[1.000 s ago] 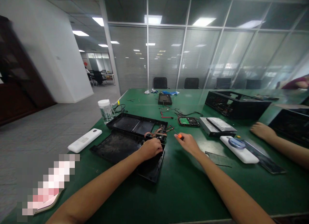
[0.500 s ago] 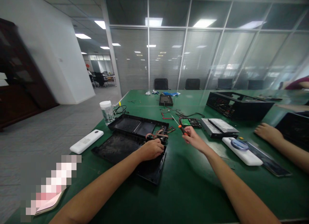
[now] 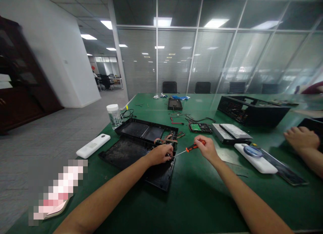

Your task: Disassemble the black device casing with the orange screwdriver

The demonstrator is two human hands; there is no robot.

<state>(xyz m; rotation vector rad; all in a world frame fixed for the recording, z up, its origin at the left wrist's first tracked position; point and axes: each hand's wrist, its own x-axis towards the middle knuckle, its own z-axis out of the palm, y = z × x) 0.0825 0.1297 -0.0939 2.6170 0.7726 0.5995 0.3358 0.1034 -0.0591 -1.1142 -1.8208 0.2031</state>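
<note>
My right hand (image 3: 206,147) is closed round the orange-and-black handle of a screwdriver (image 3: 191,147). The shaft points left, its tip close to the fingers of my left hand (image 3: 161,154). Those fingers are curled in a pinch at the right edge of a flat black casing panel (image 3: 157,176); what they hold is hidden. Behind the panel lies a shallow black casing (image 3: 136,129) with striped ribbon wires (image 3: 170,139) at its right end.
A hard drive (image 3: 199,127) and a metal drive unit (image 3: 230,133) lie to the right, near a white power bank (image 3: 254,158). A black computer case (image 3: 249,111) stands behind. A co-worker's hand (image 3: 301,138) is far right. A clear jar (image 3: 114,117) stands left.
My right hand has turned the screwdriver from pointing up and away to pointing left, bringing its tip to my left hand. The co-worker's hand has shifted right.
</note>
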